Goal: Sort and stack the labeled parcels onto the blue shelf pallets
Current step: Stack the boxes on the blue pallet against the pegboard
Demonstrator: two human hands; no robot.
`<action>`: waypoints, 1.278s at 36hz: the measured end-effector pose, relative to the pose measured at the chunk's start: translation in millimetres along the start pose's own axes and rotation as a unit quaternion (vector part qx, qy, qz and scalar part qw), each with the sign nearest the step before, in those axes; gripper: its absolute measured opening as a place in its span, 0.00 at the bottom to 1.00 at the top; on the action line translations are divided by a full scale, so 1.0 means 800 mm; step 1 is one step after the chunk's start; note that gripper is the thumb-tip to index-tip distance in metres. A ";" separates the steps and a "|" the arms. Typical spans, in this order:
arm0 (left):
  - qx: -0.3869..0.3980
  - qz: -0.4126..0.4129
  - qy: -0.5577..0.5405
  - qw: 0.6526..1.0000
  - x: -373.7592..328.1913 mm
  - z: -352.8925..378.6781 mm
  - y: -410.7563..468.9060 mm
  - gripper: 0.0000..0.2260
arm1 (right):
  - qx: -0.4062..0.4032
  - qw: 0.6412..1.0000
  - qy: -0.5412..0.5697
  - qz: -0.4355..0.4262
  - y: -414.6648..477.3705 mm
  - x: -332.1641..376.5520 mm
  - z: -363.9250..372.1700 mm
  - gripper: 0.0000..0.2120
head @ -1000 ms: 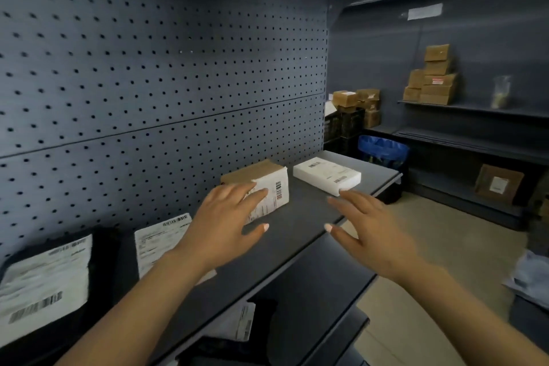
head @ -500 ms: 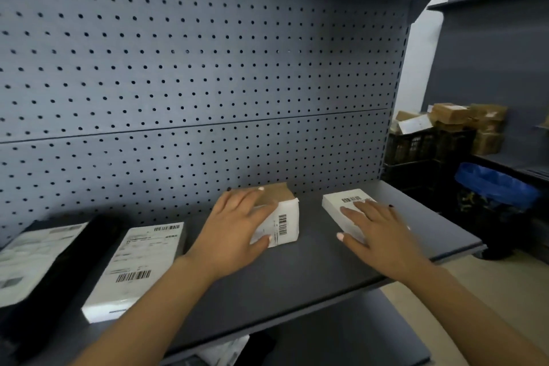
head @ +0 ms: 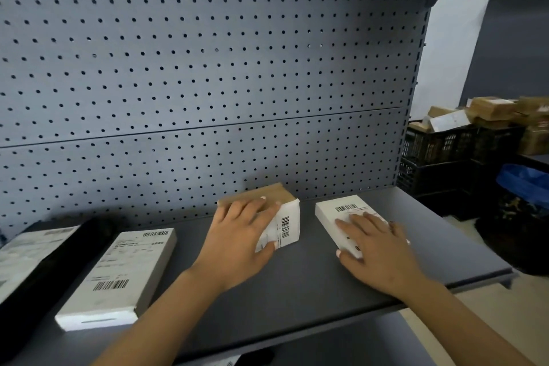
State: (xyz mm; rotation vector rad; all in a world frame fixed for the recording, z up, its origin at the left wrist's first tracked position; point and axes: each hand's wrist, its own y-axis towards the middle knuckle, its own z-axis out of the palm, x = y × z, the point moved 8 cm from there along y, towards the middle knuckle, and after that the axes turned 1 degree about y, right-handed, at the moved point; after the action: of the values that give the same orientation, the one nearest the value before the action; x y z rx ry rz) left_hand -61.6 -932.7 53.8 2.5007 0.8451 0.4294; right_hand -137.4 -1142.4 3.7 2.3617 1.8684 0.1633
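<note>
- Nearest to us, at the left front of the grey shelf point(head: 297, 291), a long white box point(head: 118, 270) lies flat with its label up, a barcode at each end
- Just left of it we see a black parcel point(head: 59, 264) with a white label on top, cut off by the picture's edge (the print is too blurred to read)
- Further in, at the middle of the shelf, our left hand point(head: 237, 235) grips a small brown box point(head: 282, 192): the fingers lie over its brown top and the thumb presses the white labelled front face, where a barcode shows
- The brown box stands on the shelf, close to the back panel
- To the right, our right hand point(head: 377, 249) rests flat on a flat white parcel point(head: 341, 208), fingers straight and spread, thumb at its near left corner
- This parcel lies on the shelf beside the brown box with a gap of bare shelf between them, and its barcode end points toward the back
- Behind everything rises the grey pegboard point(head: 208, 68), in two panels with a seam across
- Farthest off, past the shelf's right end, we make out stacked black crates point(head: 439, 148) with cardboard boxes point(head: 490, 108) on top, and a dark bin lined with a blue bag point(head: 525, 181)
</note>
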 end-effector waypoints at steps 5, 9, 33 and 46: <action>-0.013 0.033 -0.038 0.999 0.006 -0.003 -0.004 0.24 | -0.027 0.998 0.051 -0.032 -0.002 0.011 -0.003 0.32; -0.001 0.052 0.005 0.999 0.019 -0.003 -0.014 0.23 | -0.016 0.997 0.055 -0.046 -0.007 0.020 0.001 0.39; -0.004 -0.004 0.108 0.994 0.021 -0.009 -0.019 0.27 | -0.007 0.998 0.037 -0.045 -0.005 0.065 0.003 0.41; 0.002 -0.119 0.096 0.988 0.074 -0.017 -0.022 0.39 | -0.015 0.998 0.035 -0.051 -0.005 0.082 0.002 0.42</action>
State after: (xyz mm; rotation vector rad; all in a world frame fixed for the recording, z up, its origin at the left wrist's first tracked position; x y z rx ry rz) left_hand -30.8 -878.8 64.9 2.3502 1.2051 0.5912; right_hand -125.9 -1077.6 2.0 2.2631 1.9970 0.2666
